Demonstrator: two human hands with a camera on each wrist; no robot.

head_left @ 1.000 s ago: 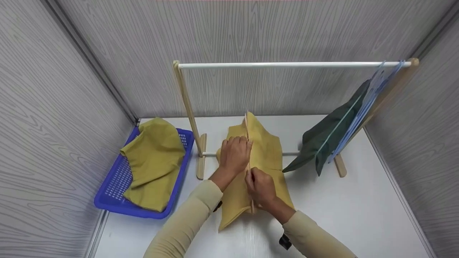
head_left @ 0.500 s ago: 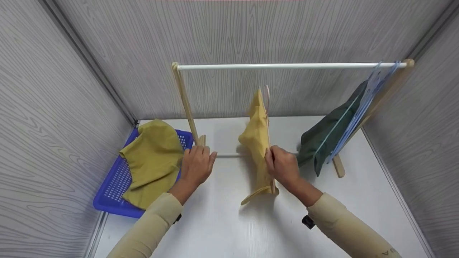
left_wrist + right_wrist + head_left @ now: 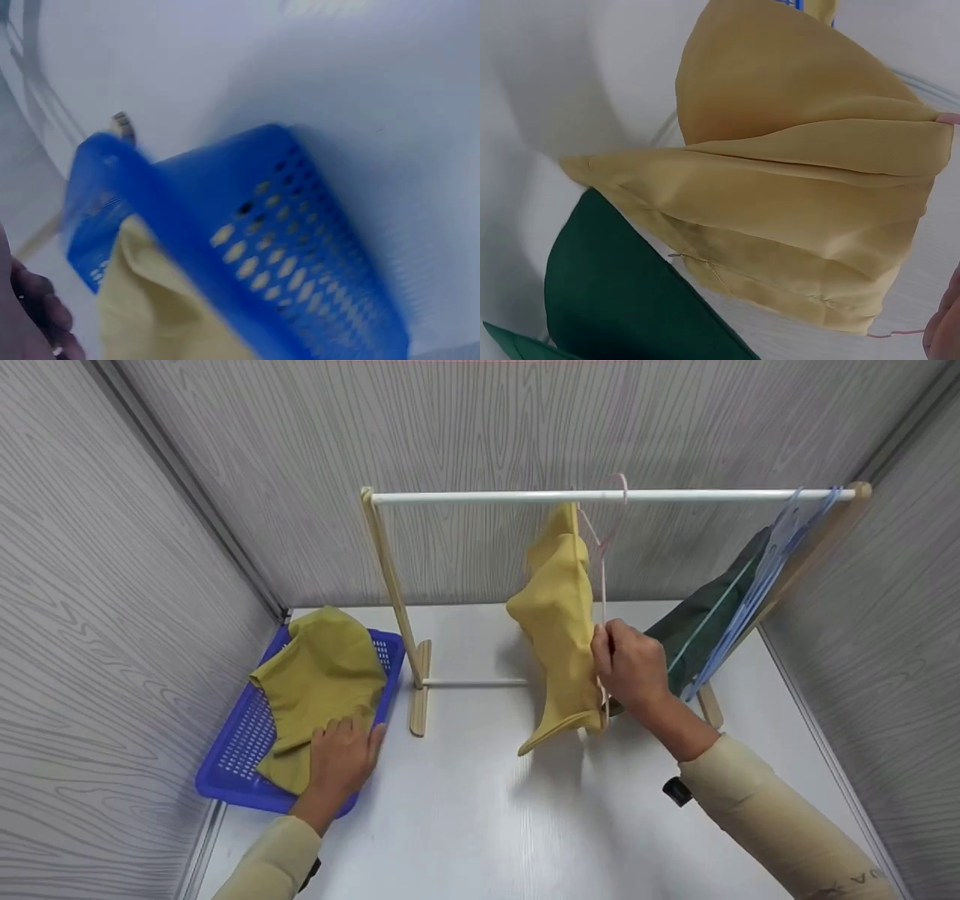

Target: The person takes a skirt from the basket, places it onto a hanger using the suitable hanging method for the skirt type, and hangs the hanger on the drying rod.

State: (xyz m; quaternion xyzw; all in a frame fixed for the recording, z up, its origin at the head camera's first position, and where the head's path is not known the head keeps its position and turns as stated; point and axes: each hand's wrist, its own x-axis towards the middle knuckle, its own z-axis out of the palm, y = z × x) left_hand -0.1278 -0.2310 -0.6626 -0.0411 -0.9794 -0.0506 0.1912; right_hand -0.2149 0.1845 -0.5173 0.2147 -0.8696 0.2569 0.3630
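Grip of the right hand (image 3: 634, 664) is found closed: by its curled fingers, a pink hanger (image 3: 604, 585) is held near the lower end. On this hanger a yellow garment (image 3: 561, 622) is carried, and it is seen just to the left of the hand, above the white counter (image 3: 480, 825). The hook (image 3: 624, 490) of the hanger is placed at the white rod (image 3: 487, 497) of a rack (image 3: 392, 585); whether weight is taken by the rod cannot be told.

The left hand (image 3: 341, 754) is relaxed, with fingers loosely bent, and is positioned over the near right part of a blue basket (image 3: 247, 799). In this basket an olive cloth (image 3: 330, 667) is contained; whether it is touched by the fingers cannot be told.

At the right end of the rack, a dark green garment (image 3: 701, 611) and several blue hangers (image 3: 742, 615) are hung. In the right wrist view, the 2 garments are seen very close, with edges overlapped; whether they are touching cannot be told. The left wrist view is blurred, but the perforated basket wall is shown there.
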